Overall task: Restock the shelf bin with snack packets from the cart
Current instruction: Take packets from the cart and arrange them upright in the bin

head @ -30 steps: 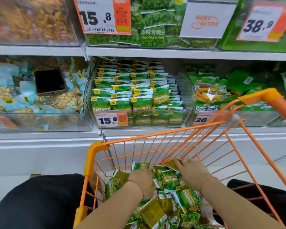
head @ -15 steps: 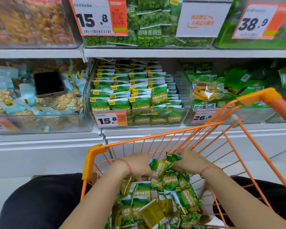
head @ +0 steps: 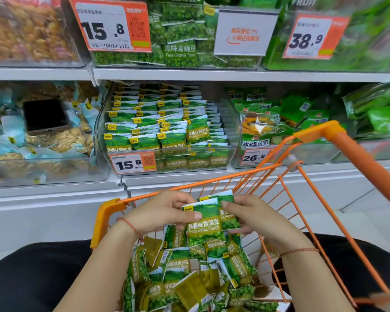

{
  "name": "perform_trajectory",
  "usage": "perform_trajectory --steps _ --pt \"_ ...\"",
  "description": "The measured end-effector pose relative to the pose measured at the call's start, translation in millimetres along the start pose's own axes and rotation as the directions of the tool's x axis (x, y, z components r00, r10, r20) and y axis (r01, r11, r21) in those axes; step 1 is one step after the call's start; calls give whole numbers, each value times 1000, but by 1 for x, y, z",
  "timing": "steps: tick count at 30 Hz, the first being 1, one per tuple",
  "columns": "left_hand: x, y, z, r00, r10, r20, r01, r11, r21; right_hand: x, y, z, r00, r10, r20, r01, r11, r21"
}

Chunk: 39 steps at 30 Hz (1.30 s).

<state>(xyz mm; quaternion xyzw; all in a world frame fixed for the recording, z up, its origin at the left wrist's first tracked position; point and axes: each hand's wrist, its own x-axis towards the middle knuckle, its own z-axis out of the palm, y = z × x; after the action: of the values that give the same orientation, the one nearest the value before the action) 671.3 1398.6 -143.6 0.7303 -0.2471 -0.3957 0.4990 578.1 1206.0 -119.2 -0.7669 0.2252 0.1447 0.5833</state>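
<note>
Above the orange wire cart (head: 106,212), my left hand (head: 160,212) and my right hand (head: 254,217) together hold a small stack of green garlic-pea packets (head: 206,224). My left thumb lies across the front packet's top, and my right fingers pinch the packets behind it. Several more loose green packets (head: 189,273) fill the cart below. On the middle shelf straight ahead stands the clear bin (head: 231,154) with neat rows of the same packets and a 15.8 price tag (head: 133,163).
A clear bin of nut packets (head: 45,167) with a dark phone (head: 45,115) lying on top is on the left. A bin of mixed green snacks (head: 268,122) tagged 26.8 is on the right. More bins line the upper shelf (head: 212,74). The cart's orange handle (head: 365,158) rises at right.
Both hands have lifted from the pile in the cart, bringing a few packets up and together into a stack held near the cart's front rim.
</note>
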Motion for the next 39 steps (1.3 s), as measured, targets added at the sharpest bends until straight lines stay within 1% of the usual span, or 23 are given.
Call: perform_trajectory --steps 2,4,6,8,11,14,15,16,17,18,19,20,21,22,23,24,26,27,29,31,33,34,39 --pt "0 4 9 996 -6 -89 2 999 -50 -5 -2 2 1000 10 25 -12 997 79" --pt "-1 8 17 977 7 -211 -16 999 -42 -10 -2 1 999 11 33 -13 997 70" --pt "-3 12 25 950 76 -303 -72 997 24 -13 -2 0 994 -63 85 62 998 8" --pt "-3 18 30 910 151 -386 -132 988 76 -14 2 -2 983 -138 120 137 990 17" --pt "-4 27 31 876 206 -437 -173 978 114 -12 4 3 974 -210 83 205 977 64" --pt "-4 36 29 866 238 -440 -170 967 189 -9 3 8 952 -307 0 307 949 75" --pt "-4 38 27 847 264 -461 -189 961 204 -7 1 8 945 -326 -28 328 941 84" --pt "-3 40 24 811 302 -500 -216 950 225 -6 -4 7 940 -336 -60 340 935 96" --pt "-2 39 19 759 349 -550 -226 933 279 -2 -8 4 929 -353 -108 364 926 101" --pt "2 37 13 689 410 -597 -195 899 393 3 -14 1 915 -367 -166 387 916 109" --pt "7 33 6 618 477 -625 -98 835 541 9 -21 -3 897 -385 -219 413 905 103" --pt "12 28 0 559 532 -635 36 751 660 16 -31 -7 880 -399 -258 433 897 90" --pt "18 23 -3 526 558 -642 152 681 716 26 -40 -11 866 -419 -274 451 890 64" --pt "23 18 -5 519 551 -653 227 647 728 37 -50 -15 862 -426 -275 452 891 37" --pt "27 15 -4 518 533 -668 263 644 718 49 -59 -19 865 -427 -262 444 896 4" --pt "30 12 -1 526 503 -686 273 664 697 61 -70 -22 876 -417 -242 421 906 -39" --pt "34 7 6 537 467 -702 270 693 668 85 -86 -26 903 -385 -193 365 922 -129" --pt "36 4 7 529 474 -704 270 693 669 97 -91 -27 912 -376 -165 356 924 -140" --pt "39 3 6 516 497 -698 259 685 680 118 -95 -27 930 -337 -148 321 939 -127" --pt "40 4 3 488 527 -696 238 687 687 130 -96 -20 940 -307 -148 295 950 -98" --pt "41 5 0 468 541 -699 223 693 685 136 -93 -12 939 -322 -119 310 944 -112" --pt "41 5 -1 460 546 -700 214 697 684 138 -89 -10 936 -335 -112 316 936 -156" --pt "41 5 -4 448 563 -694 199 694 692 140 -77 -10 873 -454 -177 369 853 -369"
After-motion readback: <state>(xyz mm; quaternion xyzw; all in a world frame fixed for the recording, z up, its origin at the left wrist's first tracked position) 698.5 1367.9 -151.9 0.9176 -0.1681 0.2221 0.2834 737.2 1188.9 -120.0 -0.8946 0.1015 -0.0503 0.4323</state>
